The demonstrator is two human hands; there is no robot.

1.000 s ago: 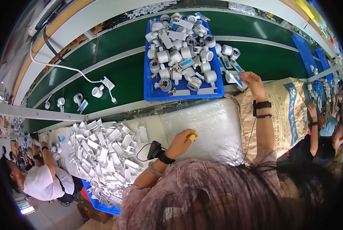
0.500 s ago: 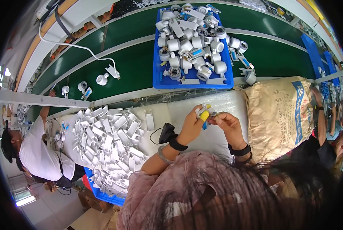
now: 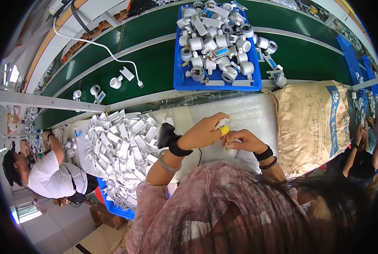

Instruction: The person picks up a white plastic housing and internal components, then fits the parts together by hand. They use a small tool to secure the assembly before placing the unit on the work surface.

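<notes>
Above the padded work surface my left hand is closed around a small white plastic part, only partly visible between the fingers. A yellow cover sits at its thumb tip. Close beside it, almost touching, my right hand is pinched, fingertips together and pointing at the left thumb. Whatever is in that pinch is too small to name. To the left lies a big heap of white plastic channel-shaped pieces. Beyond my hands stands a blue tray piled with round white lamp-like units.
A brown paper sack lies right of my hands. Behind runs a green conveyor belt with several loose units; a white cable hangs over it. A black device sits by my left wrist. Co-workers are on both sides.
My left hand has turned so its back faces up more, and my right hand has shifted slightly left and down. The blue strip between my hands no longer shows.
</notes>
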